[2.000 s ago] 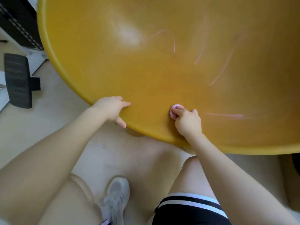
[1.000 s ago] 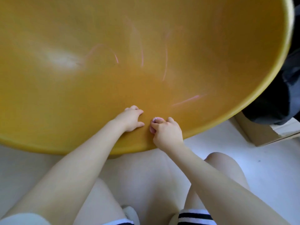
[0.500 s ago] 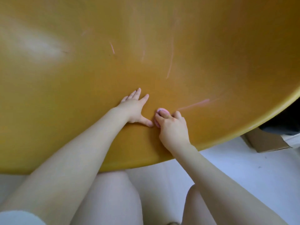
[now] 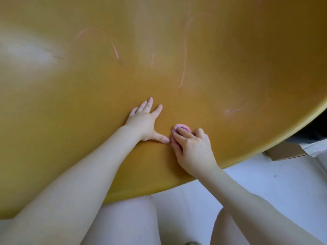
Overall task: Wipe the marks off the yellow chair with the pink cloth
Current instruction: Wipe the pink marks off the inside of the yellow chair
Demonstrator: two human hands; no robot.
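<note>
The pink cloth (image 4: 180,128) was bunched under the curled fingers of the right hand (image 4: 192,149) and pressed onto the yellow chair (image 4: 230,50), mostly hidden. The left hand (image 4: 144,122) was laid flat just beside it, fingers spread. Faint pink marks (image 4: 184,68) were seen above

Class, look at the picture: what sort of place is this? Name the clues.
Probably an indoor room, perhaps a home or storeroom: a pale smooth floor, an opened cardboard box on it, and a yellow chair.
</note>
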